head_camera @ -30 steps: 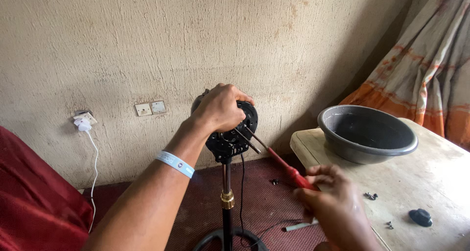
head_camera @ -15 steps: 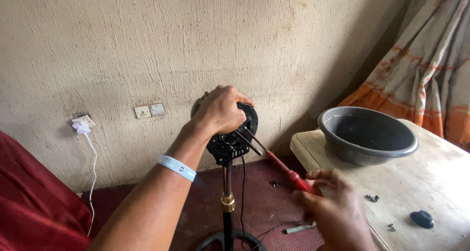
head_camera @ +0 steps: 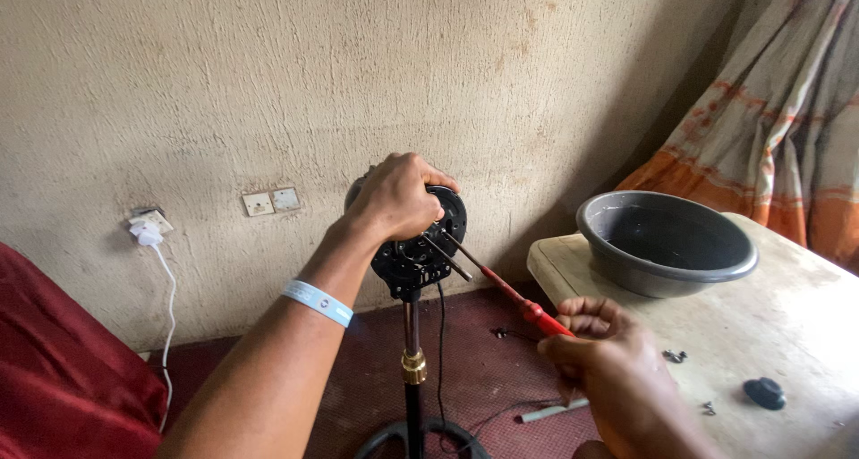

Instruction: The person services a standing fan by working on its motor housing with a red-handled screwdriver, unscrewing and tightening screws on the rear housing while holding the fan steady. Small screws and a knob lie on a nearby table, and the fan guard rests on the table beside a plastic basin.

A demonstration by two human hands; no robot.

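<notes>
Left hand grips fan motor; right hand, at 4 o'clock, holds red screwdriver against it.

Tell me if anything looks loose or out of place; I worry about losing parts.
Small screws and a black knob lie scattered on the table, not in the grey basin. A thin rod lies on the floor.

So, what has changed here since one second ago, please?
Almost nothing. The right hand with the red-handled screwdriver sits slightly lower in view, tip still at the black round motor housing. The left hand still grips the housing; the grey plastic basin has not moved.
</notes>
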